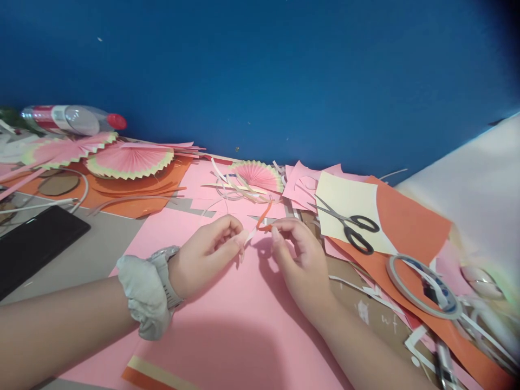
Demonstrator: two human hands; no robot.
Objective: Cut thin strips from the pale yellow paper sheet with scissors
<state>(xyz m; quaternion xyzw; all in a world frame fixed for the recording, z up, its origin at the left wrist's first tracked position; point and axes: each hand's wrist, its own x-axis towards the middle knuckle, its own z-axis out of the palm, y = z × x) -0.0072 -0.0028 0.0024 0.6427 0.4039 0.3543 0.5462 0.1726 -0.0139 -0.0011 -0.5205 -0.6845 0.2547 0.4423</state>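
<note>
My left hand [215, 246] is closed, its thumb and forefinger pinching the pale end of a thin paper strip [252, 234]. Opposite it, my right hand [298, 254] pinches an orange part of the strip [265, 227] between thumb and forefinger. Both hands hover over a large pink paper sheet [227, 341]. Whether the pale and orange parts are one piece or two, I cannot tell. Beyond my fingers lies a pleated pink paper fan [257, 174] with a yellow-green edge, and loose thin strips [229, 187] lie beside it.
Black-handled scissors [345, 221] rest on cream paper [345, 187] to the right, near a tape roll [424, 284]. At left are a dark phone [38, 246], more pleated fans [130, 158] and a plastic bottle [77, 120] lying down. A blue wall [260, 70] stands behind.
</note>
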